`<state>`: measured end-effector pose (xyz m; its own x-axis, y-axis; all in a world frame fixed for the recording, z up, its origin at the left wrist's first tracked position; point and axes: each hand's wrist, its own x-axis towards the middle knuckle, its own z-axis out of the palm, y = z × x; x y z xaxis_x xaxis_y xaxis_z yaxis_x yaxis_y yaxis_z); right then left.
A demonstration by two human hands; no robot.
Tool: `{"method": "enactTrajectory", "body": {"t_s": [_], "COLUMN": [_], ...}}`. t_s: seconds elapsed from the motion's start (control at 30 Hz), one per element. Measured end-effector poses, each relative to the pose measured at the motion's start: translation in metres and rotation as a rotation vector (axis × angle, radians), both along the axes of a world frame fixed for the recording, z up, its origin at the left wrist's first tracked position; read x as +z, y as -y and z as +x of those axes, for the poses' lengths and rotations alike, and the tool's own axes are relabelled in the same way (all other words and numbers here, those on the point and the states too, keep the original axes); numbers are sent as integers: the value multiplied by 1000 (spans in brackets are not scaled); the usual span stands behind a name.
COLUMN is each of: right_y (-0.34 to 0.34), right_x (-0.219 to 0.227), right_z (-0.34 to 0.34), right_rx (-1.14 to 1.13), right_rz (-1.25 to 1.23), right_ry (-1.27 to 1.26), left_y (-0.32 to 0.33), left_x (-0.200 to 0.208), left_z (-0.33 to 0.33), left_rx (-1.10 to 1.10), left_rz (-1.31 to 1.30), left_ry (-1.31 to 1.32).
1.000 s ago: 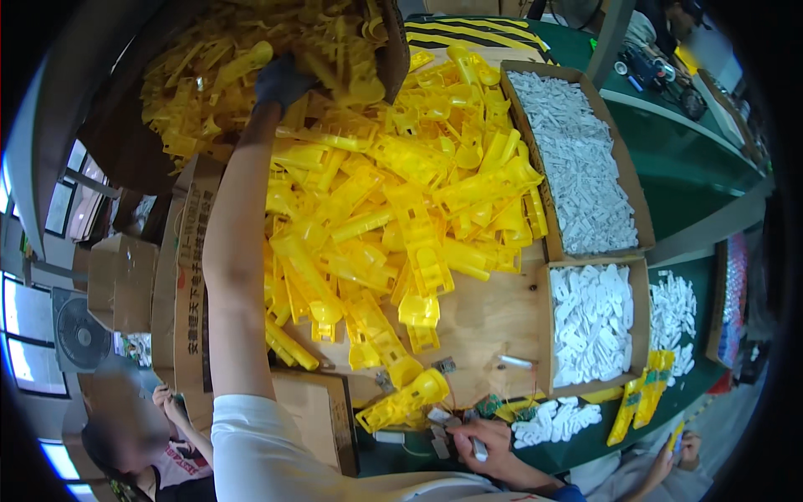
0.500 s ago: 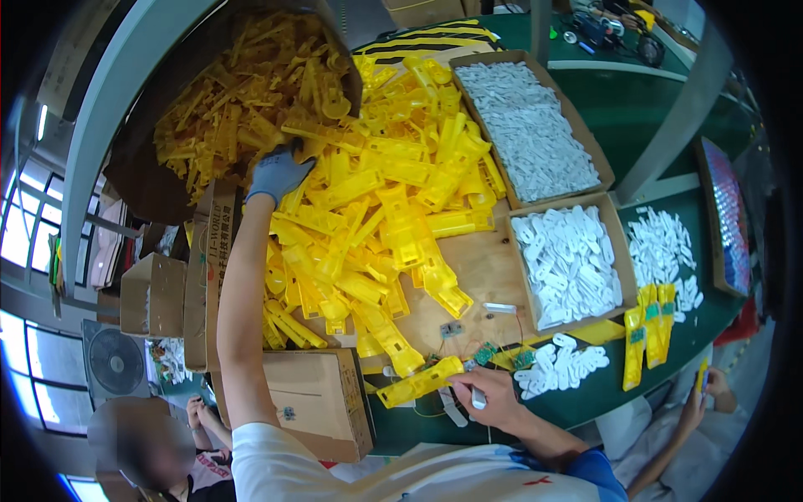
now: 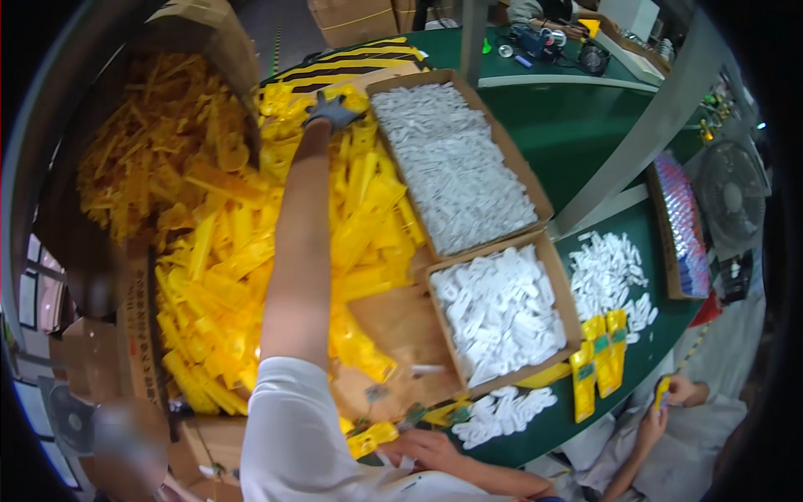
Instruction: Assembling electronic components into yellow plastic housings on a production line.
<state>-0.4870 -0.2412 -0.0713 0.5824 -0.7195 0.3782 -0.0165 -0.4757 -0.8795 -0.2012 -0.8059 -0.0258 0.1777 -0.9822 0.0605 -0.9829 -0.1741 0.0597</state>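
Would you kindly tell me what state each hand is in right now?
Left hand: open, gloved, spread over the yellow parts.
Right hand: partly curled beside a yellow piece; whether it grips anything cannot be told.

A green table (image 3: 535,121) curves across the right side. Black and yellow stripes (image 3: 343,63) run along its far end, and a brown cardboard box (image 3: 355,23) sits past them. A gray metal post (image 3: 627,155) leans over the table. Near the right edge is a long box full of shiny pink and blue stuff (image 3: 684,222), with a round fan (image 3: 729,192) just beside it. Another fan (image 3: 71,418) is at the lower left. A dark blue machine (image 3: 535,42) sits at the top. A person in pale clothes (image 3: 661,443) is at the lower right.
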Motion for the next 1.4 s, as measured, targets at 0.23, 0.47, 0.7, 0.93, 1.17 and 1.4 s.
{"method": "enactTrajectory", "body": {"t_s": [0.23, 0.47, 0.7, 0.93, 1.17, 1.4], "right_y": [-8, -31, -39, -29, -35, -69], "right_x": [17, 13, 49, 95, 101, 104], "right_z": [0, 2, -22, -62, -62, -90], "right_rx": [-224, -217, -76, -25, 119, -61], "right_rz": [94, 59, 450, 358, 658, 212], "right_ry": [57, 38, 102, 358, 712, -153], "left_y": [-40, -128, -342, -637, -705, -702], "left_x": [33, 60, 179, 106, -17, 3], "left_z": [-56, -43, -103, -118, -120, -129], "left_rx": [-432, -477, -529, -39, 38, 172], "left_rz": [515, 536, 295, -462, -48, -314], "left_ry": [182, 117, 95, -96, 93, -75]}}
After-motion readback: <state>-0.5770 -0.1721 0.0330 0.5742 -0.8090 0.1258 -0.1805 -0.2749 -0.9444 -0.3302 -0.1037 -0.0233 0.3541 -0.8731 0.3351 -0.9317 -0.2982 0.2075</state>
